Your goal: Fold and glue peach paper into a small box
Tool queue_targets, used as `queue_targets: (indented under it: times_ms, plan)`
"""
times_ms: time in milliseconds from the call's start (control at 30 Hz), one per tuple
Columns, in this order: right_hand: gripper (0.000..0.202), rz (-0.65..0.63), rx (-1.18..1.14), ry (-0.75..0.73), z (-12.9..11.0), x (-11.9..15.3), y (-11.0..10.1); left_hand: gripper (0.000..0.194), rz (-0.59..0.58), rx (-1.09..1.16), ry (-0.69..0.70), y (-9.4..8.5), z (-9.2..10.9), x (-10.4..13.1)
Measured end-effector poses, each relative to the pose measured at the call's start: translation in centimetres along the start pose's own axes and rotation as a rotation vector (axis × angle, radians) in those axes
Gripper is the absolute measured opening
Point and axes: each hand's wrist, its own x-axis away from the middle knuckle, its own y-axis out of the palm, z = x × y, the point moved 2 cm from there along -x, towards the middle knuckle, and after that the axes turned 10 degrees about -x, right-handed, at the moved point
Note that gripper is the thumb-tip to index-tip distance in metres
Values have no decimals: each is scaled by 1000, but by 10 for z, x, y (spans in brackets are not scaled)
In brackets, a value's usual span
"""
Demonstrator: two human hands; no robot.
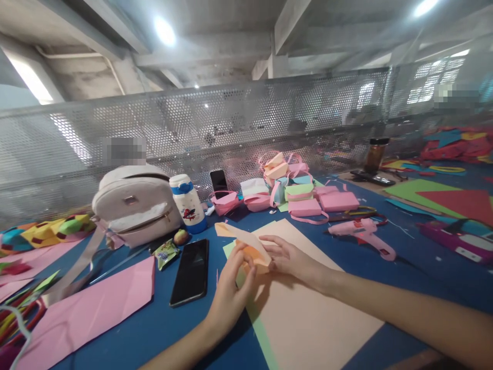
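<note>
While at paper's point(257, 254) edges, hands point(231, 282) uncrowded

A pale backpack point(134, 208) sits on a blue tabletop point(146, 329), a perforated metal screen point(231, 121) rising behind it. A white-and-blue bottle point(187, 203) stands just right of the backpack. Near the backpack's front right lie a green snack packet point(166, 254) and a black phone point(190, 272); far to its right stands a dark-lidded jar point(375, 155).
</note>
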Motion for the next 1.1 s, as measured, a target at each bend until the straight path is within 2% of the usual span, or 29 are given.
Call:
queue_targets:
  times_ms: [67, 200, 300, 467, 533, 633, 700, 800, 933, 1000, 1100]
  plan:
    - [76, -54, 0, 28, -1, 0, 0, 14, -18, -36, 14, -1, 3, 0]
    - [76, -125, 13, 29, 7, -3, -7, 36, -78, -104, 111, -2, 5, 1]
    - [79, -161, 31, 9, 17, -6, -13, 41, -87, -135, 163, -3, 7, 2]
    - [67, -58, 70, -5, 18, -4, -13, 47, -70, -172, 228, -4, 10, 2]
    - [67, -70, 49, -5, 15, -1, -8, 51, -91, -175, 247, -3, 11, 2]
    - [64, -97, 34, -9, 12, 1, -2, 44, -134, -178, 262, -3, 11, 3]
    - [61, -58, 54, -26, 12, 1, -2, 27, -128, -179, 258, -4, 12, 3]
    - [58, 57, 163, -39, 13, 0, -6, 9, -102, -173, 238, -5, 13, 2]
    - [62, 122, 255, -61, 9, -1, -10, 7, -46, -123, 217, -8, 14, 2]
    - [60, 123, 288, -75, 6, -2, -11, 13, 22, -101, 202, -11, 13, 3]
    - [56, 117, 334, -74, 4, -4, -13, 16, 185, -95, 162, -17, 8, 0]
